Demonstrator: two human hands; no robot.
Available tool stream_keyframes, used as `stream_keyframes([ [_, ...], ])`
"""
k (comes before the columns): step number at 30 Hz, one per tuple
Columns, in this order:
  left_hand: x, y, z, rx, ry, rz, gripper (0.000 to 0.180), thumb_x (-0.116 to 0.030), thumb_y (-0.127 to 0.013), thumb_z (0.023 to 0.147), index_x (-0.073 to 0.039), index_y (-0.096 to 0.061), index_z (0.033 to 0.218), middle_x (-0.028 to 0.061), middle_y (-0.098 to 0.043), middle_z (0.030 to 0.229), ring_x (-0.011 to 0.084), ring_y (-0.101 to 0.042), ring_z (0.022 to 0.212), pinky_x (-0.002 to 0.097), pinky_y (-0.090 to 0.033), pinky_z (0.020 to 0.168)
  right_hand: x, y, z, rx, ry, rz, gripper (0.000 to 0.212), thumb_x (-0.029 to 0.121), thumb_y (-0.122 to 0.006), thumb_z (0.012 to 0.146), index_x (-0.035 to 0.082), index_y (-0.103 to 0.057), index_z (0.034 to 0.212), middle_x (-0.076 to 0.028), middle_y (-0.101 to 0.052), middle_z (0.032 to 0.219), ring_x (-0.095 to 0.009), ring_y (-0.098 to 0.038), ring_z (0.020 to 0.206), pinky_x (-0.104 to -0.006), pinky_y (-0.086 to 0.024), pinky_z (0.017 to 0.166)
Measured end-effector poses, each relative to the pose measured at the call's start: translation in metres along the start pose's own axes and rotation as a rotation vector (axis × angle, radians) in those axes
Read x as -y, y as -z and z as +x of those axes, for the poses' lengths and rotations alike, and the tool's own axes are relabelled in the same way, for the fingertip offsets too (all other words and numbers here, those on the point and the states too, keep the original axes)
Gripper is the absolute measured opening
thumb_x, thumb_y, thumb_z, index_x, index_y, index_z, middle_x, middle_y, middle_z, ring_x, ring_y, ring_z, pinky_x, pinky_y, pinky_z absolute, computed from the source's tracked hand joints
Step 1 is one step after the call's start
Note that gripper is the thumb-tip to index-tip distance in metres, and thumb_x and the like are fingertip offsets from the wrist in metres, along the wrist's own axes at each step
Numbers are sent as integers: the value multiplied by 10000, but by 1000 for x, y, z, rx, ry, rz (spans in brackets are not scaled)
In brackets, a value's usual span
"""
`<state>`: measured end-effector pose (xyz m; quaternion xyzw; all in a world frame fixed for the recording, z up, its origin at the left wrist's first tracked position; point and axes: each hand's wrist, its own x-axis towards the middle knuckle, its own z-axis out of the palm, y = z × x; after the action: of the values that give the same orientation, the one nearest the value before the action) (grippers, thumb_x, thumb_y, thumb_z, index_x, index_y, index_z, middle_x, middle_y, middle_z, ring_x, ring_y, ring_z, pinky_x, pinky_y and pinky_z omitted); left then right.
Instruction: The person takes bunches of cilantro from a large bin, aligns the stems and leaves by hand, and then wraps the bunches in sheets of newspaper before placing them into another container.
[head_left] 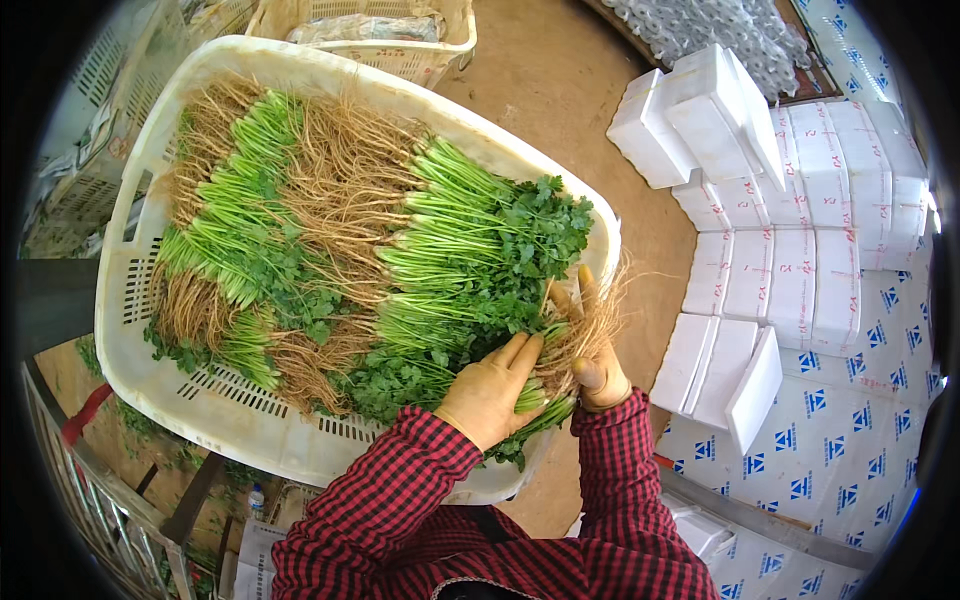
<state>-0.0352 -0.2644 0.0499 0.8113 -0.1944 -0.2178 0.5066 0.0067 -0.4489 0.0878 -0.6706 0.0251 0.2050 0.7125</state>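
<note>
A large white plastic crate [215, 425] holds rows of coriander [450, 225] with green stems, dark leaves and long brown roots. At its near right corner both my hands, in yellowish gloves, are on one bunch of coriander [553, 382]. My right hand [600, 375] is closed around the root end, and the pale roots spread up past its fingers. My left hand [490, 390] lies over the stems from the left, fingers together and thumb below, closed on the same bunch. The leaves of this bunch hang toward me, partly hidden under my left hand.
White foam boxes [770, 265] are stacked on the right, beside a printed sheet [810, 430]. Another crate [400, 60] stands behind, with more crates [90, 190] at the far left. A metal frame [110, 500] and a bottle [256, 500] are at the lower left.
</note>
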Motion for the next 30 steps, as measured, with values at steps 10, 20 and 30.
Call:
stream_keyframes([
  [10, 49, 13, 1, 65, -138, -702, 1133, -657, -843, 701, -38, -407, 1543, 259, -316, 1611, 471, -228, 1522, 585, -213, 1236, 11, 17, -11, -12, -211, -60, 310, 105, -730, 866, -12, -703, 1151, -102, -672, 1234, -191, -633, 1080, -352, -511, 970],
  [20, 97, 39, 25, -256, 248, -1296, 1028, -794, -506, 904, -49, -315, 1587, 272, -354, 1583, 457, -329, 1480, 582, -375, 1192, 26, -37, -88, 187, 268, -553, 196, 111, -732, 873, -28, -736, 1011, -233, -635, 1373, -428, -557, 1330, -563, -450, 1102],
  [30, 51, 49, -43, -500, 439, -634, 542, -180, -627, 1032, -117, -462, 1545, 104, -691, 1265, 184, -664, 1079, 348, -536, 999, 10, -68, -105, 261, 595, -706, 241, 41, -779, 854, 88, -677, 1067, -59, -715, 1119, -304, -679, 1152, -461, -549, 963],
])
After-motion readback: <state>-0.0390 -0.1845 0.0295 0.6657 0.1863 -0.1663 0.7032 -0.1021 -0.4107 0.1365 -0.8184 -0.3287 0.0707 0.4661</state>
